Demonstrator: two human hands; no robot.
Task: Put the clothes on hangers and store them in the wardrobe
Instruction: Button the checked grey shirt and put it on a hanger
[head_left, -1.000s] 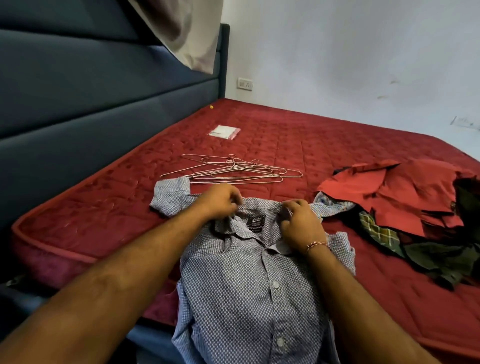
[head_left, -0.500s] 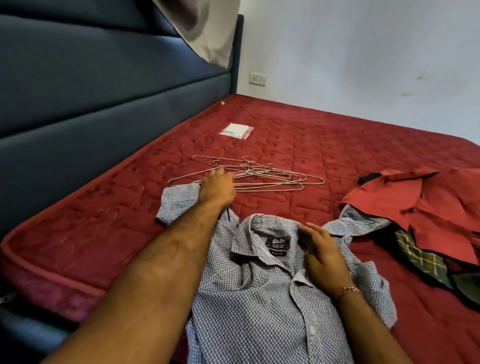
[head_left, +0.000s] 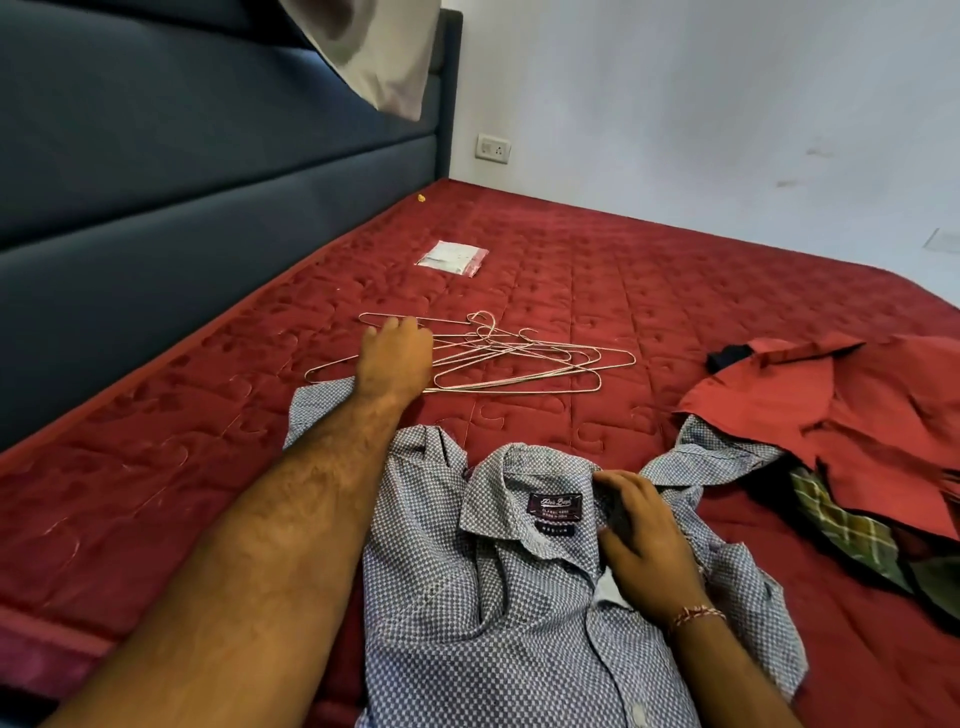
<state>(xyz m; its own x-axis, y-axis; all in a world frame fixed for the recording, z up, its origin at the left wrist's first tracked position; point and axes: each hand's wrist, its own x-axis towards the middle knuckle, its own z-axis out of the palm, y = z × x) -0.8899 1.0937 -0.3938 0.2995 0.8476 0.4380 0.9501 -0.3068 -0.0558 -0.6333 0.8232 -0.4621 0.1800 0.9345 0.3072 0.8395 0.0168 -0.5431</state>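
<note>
Along the left edge of the view a dark blue padded headboard (head_left: 156, 171) runs beside a red quilted mattress (head_left: 649, 291), and a pale pillow (head_left: 374, 47) leans over its top. On the mattress just right of the headboard lies a loose tangle of thin wire hangers (head_left: 519, 358); they overlap too much for a firm count, though at least four hooks and frames can be made out. The left hand (head_left: 397, 356) reaches out over the left end of that tangle, back of the hand upward, fingers bent down onto the wires; whether they have closed round a hanger cannot be told, because the hand hides its own fingertips. Beyond the hangers, farther up the mattress, lies one small clear plastic packet (head_left: 451, 257) with a red strip along one edge. Nearer the person, one blue and white checked shirt (head_left: 498, 597) lies spread front up, collar open and its dark label showing, one sleeve passing under the left forearm. The right hand (head_left: 644, 540) rests flat on the right side of the collar with its fingers nearly straight, pressing the cloth and gripping nothing; a red thread band circles the wrist. At the right lies one heap of clothes (head_left: 831, 441): a red garment on top, a green plaid one beneath, and something dark at its edges. One white wall socket (head_left: 493, 148) sits behind the bed.
</note>
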